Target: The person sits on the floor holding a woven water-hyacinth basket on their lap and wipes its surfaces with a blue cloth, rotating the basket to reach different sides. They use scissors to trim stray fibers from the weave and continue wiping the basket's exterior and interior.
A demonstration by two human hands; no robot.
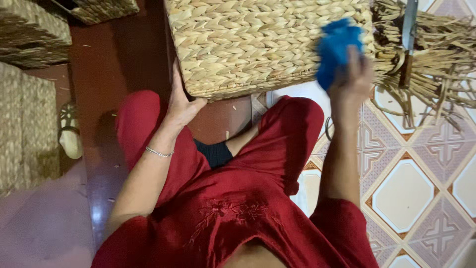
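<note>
A large woven straw basket point(258, 44) rests in front of my knees, its plaited side facing me. My left hand point(181, 101) grips the basket's lower left corner, thumb on the edge. My right hand point(352, 74) is raised at the basket's right edge, closed around a crumpled blue cloth point(334, 47) that presses against the weave. The hand and cloth are motion-blurred. I sit in red clothing, with a thin silver bracelet on my left wrist.
A bundle of dried straw point(431, 59) lies to the right on the patterned tile floor point(411, 193), with a knife point(409, 39) on top. More woven baskets point(29, 34) stand at the left. A sandal point(69, 131) lies on the dark red floor.
</note>
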